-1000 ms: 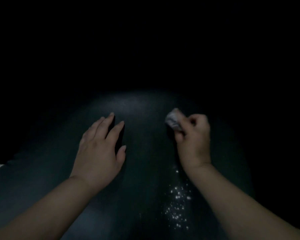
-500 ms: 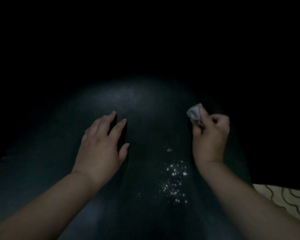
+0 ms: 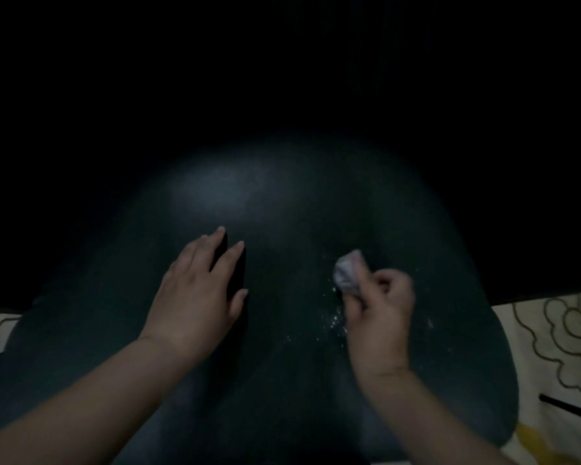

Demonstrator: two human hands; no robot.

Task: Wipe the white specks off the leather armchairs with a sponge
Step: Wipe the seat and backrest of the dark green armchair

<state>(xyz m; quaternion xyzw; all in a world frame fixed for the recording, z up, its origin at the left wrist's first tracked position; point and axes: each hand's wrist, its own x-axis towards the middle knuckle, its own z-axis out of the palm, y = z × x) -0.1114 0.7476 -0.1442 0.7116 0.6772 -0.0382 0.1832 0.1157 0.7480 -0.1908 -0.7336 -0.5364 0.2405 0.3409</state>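
Sponge (image 3: 348, 271), small and pale, sits bunched in the right hand (image 3: 379, 317), whose fingers curl round its lower part so that only the top pokes out, against the dark leather of the armchair (image 3: 316, 203). It looks light and soft, likely to squash flat under pressure, so a pinch low on the wad with the free face turned to the leather should serve best. White specks (image 3: 334, 318) lie scattered just left of that hand, a few more at its right. The leather looks smooth and may let the sponge slide readily. The left hand (image 3: 198, 297) rests flat on the armchair, fingers straight and spread, holding nothing. Patterned cloth (image 3: 550, 347) shows at both lower edges.
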